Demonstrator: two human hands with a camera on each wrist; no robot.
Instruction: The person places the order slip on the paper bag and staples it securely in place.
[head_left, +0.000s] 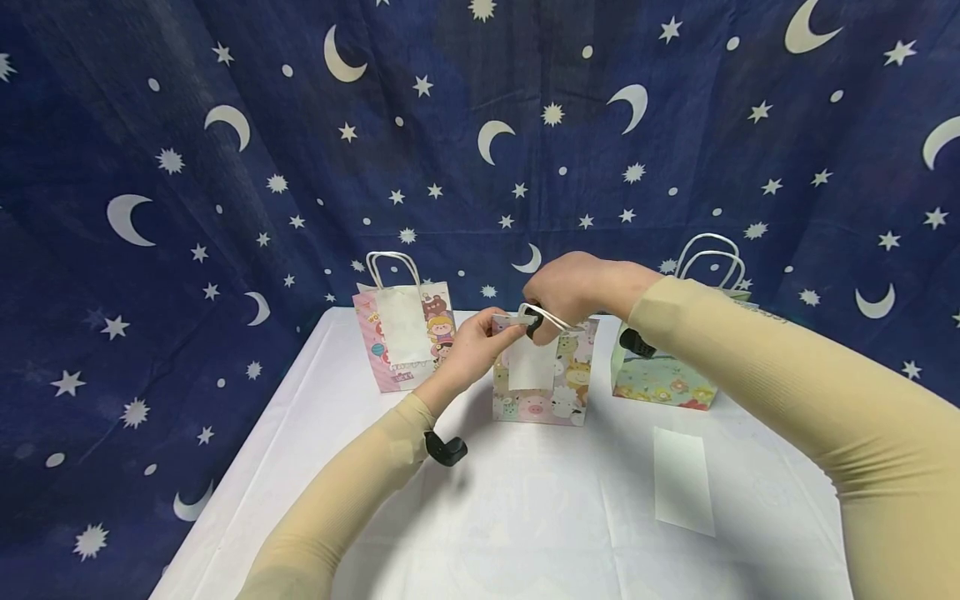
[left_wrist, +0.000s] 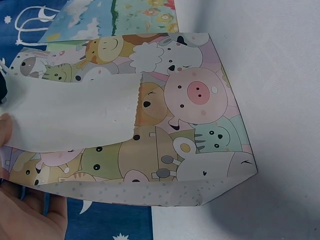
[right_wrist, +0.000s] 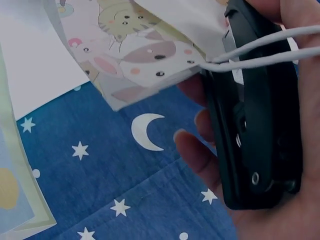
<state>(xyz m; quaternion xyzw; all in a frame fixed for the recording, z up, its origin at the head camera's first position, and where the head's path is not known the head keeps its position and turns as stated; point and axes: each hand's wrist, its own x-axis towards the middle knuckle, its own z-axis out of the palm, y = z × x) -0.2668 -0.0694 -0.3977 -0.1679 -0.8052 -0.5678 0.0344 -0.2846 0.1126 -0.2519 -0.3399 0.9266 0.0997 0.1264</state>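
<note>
1. Beige sleeves (head_left: pixel 795 400) nearest, covering 2 arms that reach in over the white table (head_left: pixel 525 525).
2. Left hand (head_left: pixel 472 346): clamped, thumb in front and fingers behind, on the top edge of the animal-print bag (head_left: pixel 576 371) plus its white sheet (head_left: pixel 531 369).
3. Right hand (head_left: pixel 566 287): wrapped around a black stapler (right_wrist: pixel 260 135), which sits at that bag's top edge. Can't tell if the stapler is pressed down.
4. Animal-print bag position: upright, far side of table, between 2 other bags. White cord handles (right_wrist: pixel 270 50) run across the stapler toward the right hand.
5. Pink bag (head_left: pixel 442 329), left side: standing, white sheet over its front, handles up.
6. Green floral bag (head_left: pixel 663 379), right side: standing, partly hidden by right forearm.
7. Loose white paper (head_left: pixel 684 481): flat on table, nearer than green floral bag.
8. Backdrop: dark blue cloth (head_left: pixel 450 158), moons and stars.
</note>
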